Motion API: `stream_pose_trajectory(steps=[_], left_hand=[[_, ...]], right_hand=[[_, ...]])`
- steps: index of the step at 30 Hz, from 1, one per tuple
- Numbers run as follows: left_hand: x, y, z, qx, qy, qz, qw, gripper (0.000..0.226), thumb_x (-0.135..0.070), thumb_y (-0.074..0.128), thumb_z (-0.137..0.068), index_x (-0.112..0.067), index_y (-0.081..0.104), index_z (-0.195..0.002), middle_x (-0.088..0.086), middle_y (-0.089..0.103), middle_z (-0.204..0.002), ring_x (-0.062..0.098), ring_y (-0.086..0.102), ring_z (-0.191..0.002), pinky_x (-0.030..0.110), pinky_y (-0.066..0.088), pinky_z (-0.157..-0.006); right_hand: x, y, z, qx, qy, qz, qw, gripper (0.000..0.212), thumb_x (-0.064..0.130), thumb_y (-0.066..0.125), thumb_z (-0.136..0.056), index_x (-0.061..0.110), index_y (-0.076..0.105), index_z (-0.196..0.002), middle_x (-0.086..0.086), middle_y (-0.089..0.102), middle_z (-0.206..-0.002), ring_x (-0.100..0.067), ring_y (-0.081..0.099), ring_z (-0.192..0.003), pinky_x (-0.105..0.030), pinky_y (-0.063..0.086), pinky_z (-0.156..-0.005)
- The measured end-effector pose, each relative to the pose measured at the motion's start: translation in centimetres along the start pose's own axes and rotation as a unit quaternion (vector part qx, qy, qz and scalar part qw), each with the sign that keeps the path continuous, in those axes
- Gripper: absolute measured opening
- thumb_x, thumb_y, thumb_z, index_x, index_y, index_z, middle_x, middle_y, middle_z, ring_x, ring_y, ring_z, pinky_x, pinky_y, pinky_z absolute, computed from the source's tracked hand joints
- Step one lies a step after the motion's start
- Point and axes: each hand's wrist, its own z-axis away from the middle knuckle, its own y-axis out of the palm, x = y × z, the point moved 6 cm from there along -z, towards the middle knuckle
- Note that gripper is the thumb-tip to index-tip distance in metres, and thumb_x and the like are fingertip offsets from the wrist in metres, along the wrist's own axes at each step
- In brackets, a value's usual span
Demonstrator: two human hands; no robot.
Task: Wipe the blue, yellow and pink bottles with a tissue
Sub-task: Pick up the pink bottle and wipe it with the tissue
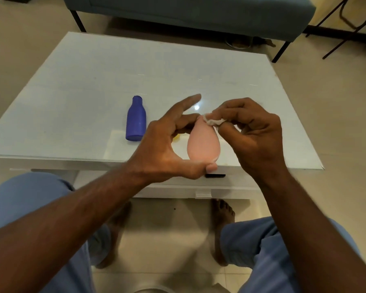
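White glass covers the low table [76, 66] that fills the scene, a teal bench [188, 11] behind it and a seated person's blue trousers [25, 199] and bare feet below, with the blue bottle [136, 120] lying on its side to the left. Above the near edge, the left hand [163, 151] grips the pink bottle [203, 144] between thumb and curled fingers, forefinger extended, while the right hand [256, 136] pinches a crumpled tissue [213, 121] against its neck. Only a yellow sliver [176, 138] shows behind the left hand, too hidden to identify.
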Motion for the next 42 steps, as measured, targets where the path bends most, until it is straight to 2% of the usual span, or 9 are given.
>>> stream_pose_trajectory(steps=[7,12,16,21,25,29,34,38,42], left_hand=[[0.5,-2.1,-0.6,-0.075,-0.016,0.028,0.997,0.116,-0.066,0.079,-0.061,-0.014,0.031,-0.153,0.000,0.056,-0.141,0.007,0.056,-0.127,0.017,0.049,-0.097],[0.7,-2.3,-0.2,-0.078,-0.023,0.039,0.996,0.113,-0.058,0.083,-0.062,-0.013,0.033,-0.152,-0.001,0.056,-0.140,0.007,0.056,-0.128,0.019,0.050,-0.098],[1.1,-2.6,-0.4,-0.096,-0.031,0.021,0.995,0.106,-0.049,0.083,-0.064,-0.013,0.035,-0.152,-0.004,0.054,-0.141,0.006,0.054,-0.129,0.024,0.050,-0.102],[0.5,-2.4,-0.5,-0.109,-0.031,0.095,0.989,0.106,-0.060,0.078,-0.066,-0.007,0.039,-0.149,-0.005,0.054,-0.141,0.007,0.054,-0.131,0.023,0.051,-0.098],[-0.3,-1.2,-0.2,-0.076,-0.023,0.135,0.988,0.101,-0.061,0.074,-0.068,-0.011,0.039,-0.147,-0.022,0.053,-0.136,0.003,0.054,-0.128,0.016,0.052,-0.088],[-0.2,-0.8,-0.3,-0.075,-0.033,0.144,0.986,0.104,-0.068,0.072,-0.066,-0.012,0.039,-0.147,-0.018,0.050,-0.138,0.002,0.054,-0.128,0.015,0.052,-0.088],[0.6,-1.6,-0.4,-0.126,-0.060,0.151,0.979,0.108,-0.071,0.070,-0.066,-0.005,0.042,-0.147,-0.004,0.055,-0.138,0.005,0.057,-0.125,0.016,0.052,-0.089],[1.5,-2.4,-0.9,-0.154,-0.085,0.168,0.970,0.110,-0.077,0.068,-0.065,-0.006,0.045,-0.146,0.006,0.058,-0.140,0.018,0.060,-0.125,0.037,0.054,-0.100],[1.7,-2.2,-1.3,-0.147,-0.089,0.208,0.963,0.105,-0.072,0.073,-0.067,-0.007,0.047,-0.145,0.009,0.057,-0.142,0.027,0.056,-0.130,0.053,0.045,-0.108]], right_hand=[[1.0,0.8,0.2,0.031,0.004,-0.066,0.997,0.025,0.011,0.068,-0.088,0.025,0.075,-0.107,0.007,0.071,-0.102,-0.006,0.069,-0.096,-0.019,0.055,-0.080],[1.4,1.2,0.5,0.062,-0.006,-0.129,0.990,0.032,-0.009,0.071,-0.086,0.016,0.075,-0.106,0.002,0.070,-0.098,-0.010,0.070,-0.093,-0.026,0.058,-0.082],[1.7,1.6,0.7,0.087,-0.016,-0.161,0.983,0.022,-0.004,0.072,-0.087,0.012,0.079,-0.099,-0.003,0.071,-0.098,-0.018,0.071,-0.092,-0.035,0.062,-0.081],[1.2,1.3,0.3,0.012,0.011,-0.151,0.988,0.035,-0.012,0.069,-0.088,0.014,0.074,-0.110,-0.001,0.071,-0.100,-0.011,0.070,-0.094,-0.027,0.059,-0.082],[-0.2,0.9,0.1,-0.043,0.070,-0.159,0.984,0.033,-0.006,0.068,-0.095,0.020,0.074,-0.115,-0.011,0.075,-0.109,-0.020,0.072,-0.103,-0.030,0.059,-0.090],[-0.8,1.5,0.6,-0.062,0.118,-0.176,0.975,0.031,-0.004,0.068,-0.097,0.021,0.076,-0.113,-0.011,0.078,-0.113,-0.024,0.074,-0.110,-0.032,0.061,-0.094],[-0.1,2.4,1.0,-0.043,0.125,-0.260,0.956,0.026,-0.005,0.070,-0.094,0.015,0.079,-0.108,-0.014,0.076,-0.107,-0.028,0.074,-0.104,-0.037,0.061,-0.094],[1.4,3.6,1.4,0.003,0.095,-0.277,0.956,0.024,0.006,0.074,-0.089,0.007,0.079,-0.112,-0.012,0.079,-0.102,-0.041,0.073,-0.096,-0.048,0.064,-0.088],[0.2,2.2,0.6,-0.101,0.161,-0.327,0.926,0.018,0.007,0.073,-0.091,0.019,0.083,-0.101,-0.003,0.081,-0.100,-0.032,0.075,-0.102,-0.038,0.063,-0.086]])
